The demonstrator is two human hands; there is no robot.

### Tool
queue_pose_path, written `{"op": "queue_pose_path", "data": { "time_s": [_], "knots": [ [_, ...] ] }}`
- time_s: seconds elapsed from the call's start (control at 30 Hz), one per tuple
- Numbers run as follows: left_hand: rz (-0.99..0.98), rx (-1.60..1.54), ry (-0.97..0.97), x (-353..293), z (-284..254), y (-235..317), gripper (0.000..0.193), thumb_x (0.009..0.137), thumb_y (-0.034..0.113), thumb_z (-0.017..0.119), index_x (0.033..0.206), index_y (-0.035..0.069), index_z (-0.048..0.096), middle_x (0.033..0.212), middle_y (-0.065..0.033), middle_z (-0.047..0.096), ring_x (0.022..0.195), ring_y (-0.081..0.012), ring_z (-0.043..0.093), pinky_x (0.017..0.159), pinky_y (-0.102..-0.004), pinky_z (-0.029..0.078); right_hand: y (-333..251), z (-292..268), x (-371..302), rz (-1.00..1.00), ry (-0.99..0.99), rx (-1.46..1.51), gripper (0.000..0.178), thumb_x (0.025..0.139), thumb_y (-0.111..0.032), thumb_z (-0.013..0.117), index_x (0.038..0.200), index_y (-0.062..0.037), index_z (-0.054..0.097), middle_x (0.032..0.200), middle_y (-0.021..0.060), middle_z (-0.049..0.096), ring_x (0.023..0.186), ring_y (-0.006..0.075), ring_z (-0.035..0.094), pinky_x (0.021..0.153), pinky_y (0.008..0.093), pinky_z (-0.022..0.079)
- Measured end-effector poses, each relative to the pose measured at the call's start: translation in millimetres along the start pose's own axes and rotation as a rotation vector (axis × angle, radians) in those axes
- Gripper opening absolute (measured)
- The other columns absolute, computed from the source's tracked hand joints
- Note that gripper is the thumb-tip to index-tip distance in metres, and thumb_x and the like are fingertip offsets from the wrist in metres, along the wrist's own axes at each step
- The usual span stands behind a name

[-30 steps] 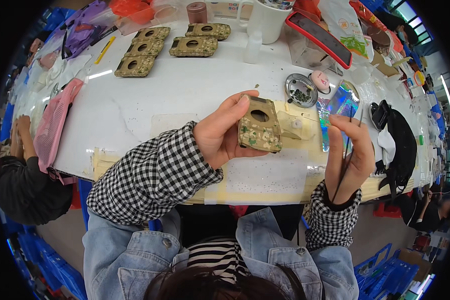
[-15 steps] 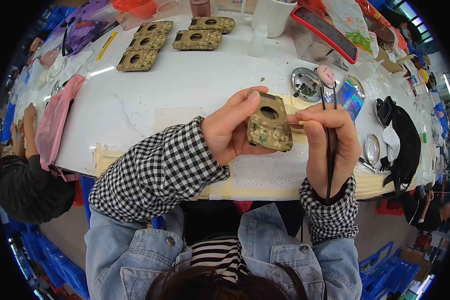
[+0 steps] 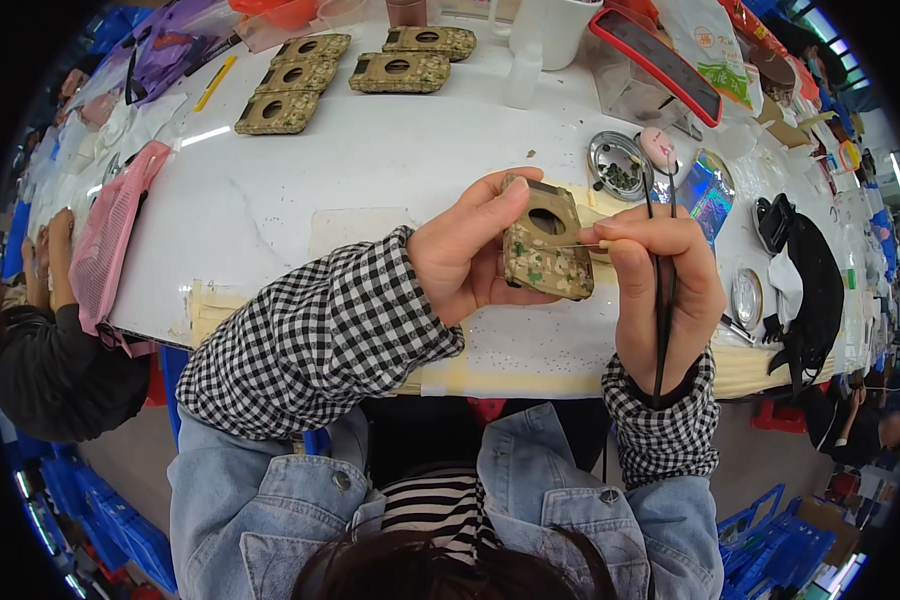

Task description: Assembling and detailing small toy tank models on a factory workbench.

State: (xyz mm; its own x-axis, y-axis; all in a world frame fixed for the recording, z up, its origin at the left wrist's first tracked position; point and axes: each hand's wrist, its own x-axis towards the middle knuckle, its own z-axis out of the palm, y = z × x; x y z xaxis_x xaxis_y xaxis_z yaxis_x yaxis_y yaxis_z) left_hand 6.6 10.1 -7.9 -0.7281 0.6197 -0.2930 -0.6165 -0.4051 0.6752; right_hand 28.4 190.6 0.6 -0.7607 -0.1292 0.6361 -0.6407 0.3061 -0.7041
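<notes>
My left hand (image 3: 462, 245) is closed around a camouflage-patterned plastic shell (image 3: 548, 258) with an oval hole, its thumb on the upper left edge. Between thumb and forefinger, my right hand (image 3: 670, 275) pinches a thin needle-like tool (image 3: 596, 244) whose tip meets the shell's face or right edge; I cannot tell which. Black tweezers (image 3: 662, 320) are also tucked in that hand, their points facing away from me. Just beyond it, a round clear dish (image 3: 617, 168) contains small dark green pieces.
Several matching camouflage shells (image 3: 398, 72) lie at the back. A red-cased phone (image 3: 658, 65) leans by a white mug (image 3: 554, 32). To the right are a pink round item (image 3: 657, 146), a shiny packet (image 3: 708, 190) and a black bag (image 3: 810, 290). A pink mesh bag (image 3: 120, 235) hangs over the left edge.
The whole view has shifted slightly. Both hands keep their grips, and the camouflage shell appears turned a little, its hole facing me more squarely.
</notes>
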Motion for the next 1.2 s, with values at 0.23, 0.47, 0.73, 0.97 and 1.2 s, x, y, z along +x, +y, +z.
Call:
{"op": "queue_pose_path", "data": {
  "time_s": [0.23,0.47,0.73,0.97,1.2],
  "knots": [
    [0.004,0.006,0.009,0,-1,0,0.044,0.097,0.041,0.030,0.133,0.015,0.031,0.123,-0.0122,0.049,0.108,-0.0268,0.056,0.088,-0.0382,0.052,-1,0,0,0.005,-0.006,-0.001,0.009,0.081,-0.002,0.065,0.087,-0.0001,0.059,0.075,0.0076,0.059,0.063,0.0134,0.049,0.060,0.0245,0.039],
    [0.000,0.007,0.017,0,0,0,0.044,0.097,0.041,0.030,0.133,0.015,0.030,0.124,-0.0151,0.049,0.107,-0.0295,0.057,0.087,-0.0382,0.052,-3,-3,-2,0.082,-0.010,0.083,0.007,0.086,-0.003,0.059,0.091,0.0013,0.055,0.079,0.0076,0.059,0.068,0.0114,0.051,0.064,0.0232,0.041],
    [0.018,0.013,0.043,3,-7,-2,0.044,0.096,0.041,0.031,0.132,0.016,0.031,0.120,-0.0213,0.052,0.106,-0.0312,0.058,0.084,-0.0355,0.054,11,-31,-6,-0.023,0.145,-0.515,0.007,0.081,-0.001,0.063,0.084,0.0013,0.057,0.081,0.0104,0.061,0.072,0.0192,0.057,0.066,0.0278,0.045],
    [0.032,0.041,0.075,7,-9,-2,0.044,0.096,0.042,0.030,0.131,0.015,0.033,0.120,-0.0223,0.051,0.106,-0.0310,0.057,0.083,-0.0331,0.055,19,-27,-6,-0.055,-0.005,-0.725,0.018,0.072,-0.001,0.069,0.087,-0.0012,0.059,0.077,0.0128,0.057,0.075,0.0302,0.057,0.066,0.0339,0.045],
    [0.063,0.042,0.052,7,-11,-3,0.045,0.096,0.043,0.031,0.131,0.014,0.034,0.120,-0.0233,0.051,0.106,-0.0303,0.058,0.084,-0.0329,0.054,-2,-59,-38,0.204,-0.047,-0.369,0.064,0.093,-0.050,0.037,0.124,0.0060,0.041,0.113,0.0195,0.054,0.105,0.0247,0.057,0.094,0.0352,0.039]
  ]
}}
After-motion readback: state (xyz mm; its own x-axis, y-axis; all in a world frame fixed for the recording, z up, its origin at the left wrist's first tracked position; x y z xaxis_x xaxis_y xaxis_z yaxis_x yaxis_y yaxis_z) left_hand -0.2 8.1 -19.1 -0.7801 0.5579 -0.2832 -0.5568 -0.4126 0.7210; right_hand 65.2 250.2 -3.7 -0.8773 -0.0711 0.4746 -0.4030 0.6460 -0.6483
